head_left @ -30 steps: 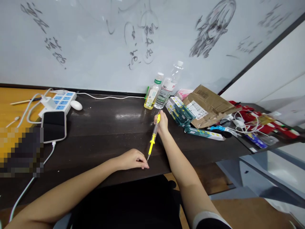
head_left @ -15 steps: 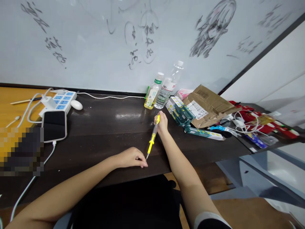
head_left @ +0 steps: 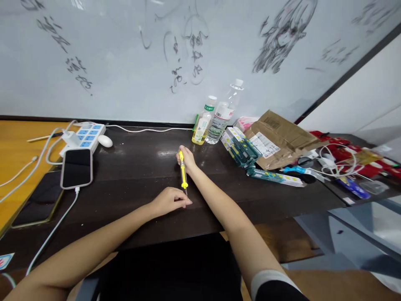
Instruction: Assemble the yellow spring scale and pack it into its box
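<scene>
My right hand (head_left: 187, 159) is closed around the upper end of a slim yellow tool (head_left: 183, 169) with a clear barrel, a yellow collar and a thin metal tip. The tool slants down towards me, and its tip ends just above the fingertips of my left hand (head_left: 171, 201). That hand rests near the desk's front edge with curled fingers, thumb and forefinger close together. Whatever may lie between them is too small to make out, and I cannot tell if the tip touches it.
At the back stand a tea bottle (head_left: 202, 125) and a water bottle (head_left: 221, 119). Right of them lie green boxes (head_left: 239, 146), a cardboard package (head_left: 274, 136) and cables (head_left: 335, 163). A charging phone (head_left: 77, 168), a second phone (head_left: 39, 196) and a power strip (head_left: 89, 136) lie left.
My right hand has shifted left with the yellow tool, which now stands steeper in view and looks shorter below its collar. My left hand has moved slightly, its fingertips still by the tip.
</scene>
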Demonstrator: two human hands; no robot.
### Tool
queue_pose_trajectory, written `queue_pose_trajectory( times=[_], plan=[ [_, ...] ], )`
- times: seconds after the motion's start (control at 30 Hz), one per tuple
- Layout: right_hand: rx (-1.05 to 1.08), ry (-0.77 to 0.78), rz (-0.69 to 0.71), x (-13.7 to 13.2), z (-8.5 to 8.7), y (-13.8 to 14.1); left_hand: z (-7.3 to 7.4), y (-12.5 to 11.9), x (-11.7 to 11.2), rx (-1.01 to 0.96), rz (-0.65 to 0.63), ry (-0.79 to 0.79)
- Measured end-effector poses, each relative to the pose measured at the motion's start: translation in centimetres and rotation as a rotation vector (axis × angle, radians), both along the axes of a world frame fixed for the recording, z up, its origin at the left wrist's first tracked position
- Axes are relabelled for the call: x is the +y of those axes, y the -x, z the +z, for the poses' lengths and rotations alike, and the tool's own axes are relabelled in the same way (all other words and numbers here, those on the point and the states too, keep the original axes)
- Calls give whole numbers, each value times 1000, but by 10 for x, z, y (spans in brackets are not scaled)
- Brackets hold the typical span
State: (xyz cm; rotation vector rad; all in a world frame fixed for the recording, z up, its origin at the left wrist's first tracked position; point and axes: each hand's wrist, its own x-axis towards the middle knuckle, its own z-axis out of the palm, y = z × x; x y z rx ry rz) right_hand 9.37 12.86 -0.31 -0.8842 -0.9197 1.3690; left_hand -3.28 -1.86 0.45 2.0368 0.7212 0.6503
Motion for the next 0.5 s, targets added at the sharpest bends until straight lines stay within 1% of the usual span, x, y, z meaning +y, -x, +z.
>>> queue_pose_trajectory(
  times=[0.03, 0.07, 0.17, 0.2, 0.23, 0.33, 0.37, 0.4, 0.5],
  plan=[
    [10, 1, 27, 3, 0, 6, 0, 1, -1, 8, 2, -31],
    [17, -2, 50, 5, 1, 10, -1, 1, -3, 22, -35, -63],
    [18, -31, 108, 7, 0, 14, -3, 2, -7, 66, -232, -130],
    [10, -40, 114, 7, 0, 13, -3, 3, -7, 71, -250, -141],
    [1, -47, 111, 7, -1, 12, -3, 4, -5, 71, -225, -147],
    [-4, -49, 58, 6, -2, 11, -2, 8, 1, 99, -59, -164],
    [1, -47, 44, 6, -2, 11, -2, 8, 1, 117, -45, -176],
    [6, -47, 38, 5, -2, 11, -2, 8, 0, 127, -67, -184],
    [-5, -59, 69, 4, -2, 12, -3, 4, -6, 128, -245, -182]
  ],
)
